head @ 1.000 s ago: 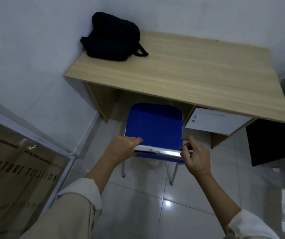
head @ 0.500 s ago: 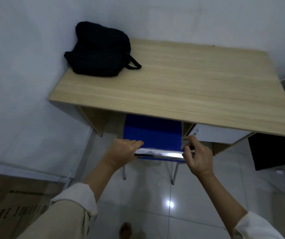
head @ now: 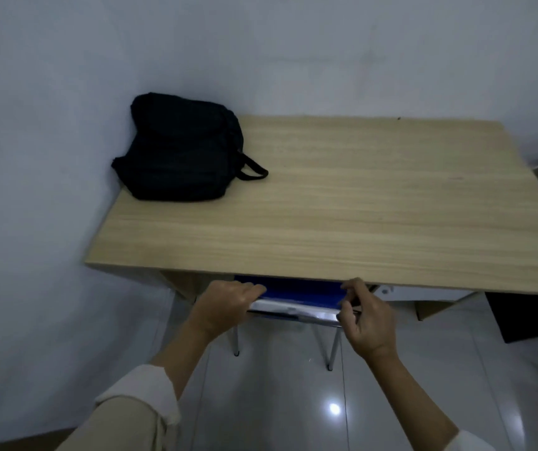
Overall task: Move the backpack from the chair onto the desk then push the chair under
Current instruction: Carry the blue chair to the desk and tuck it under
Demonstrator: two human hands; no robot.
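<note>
**Both hands on the chair back, seat almost under the worktop**

I see my left hand (head: 228, 307) curled over the left end of the chair's (head: 293, 292) shiny top rail, its fingers (head: 251, 289) wrapped down over the front edge and closed on it. My right hand (head: 367, 315) grips the right end of the same rail, fingers (head: 354, 286) bent tight around the corner, thumb side toward me. The blue seat shows only as a thin strip below the front edge of the worktop (head: 342, 203); most of it is hidden beneath. Two thin metal legs stand on the glossy tiled floor (head: 280, 402) just below my hands. The black backpack (head: 180, 148) lies on the worktop's far left corner, close against the wall (head: 49, 157), one strap loop spilling toward the right. It sits well apart from both hands.
</note>
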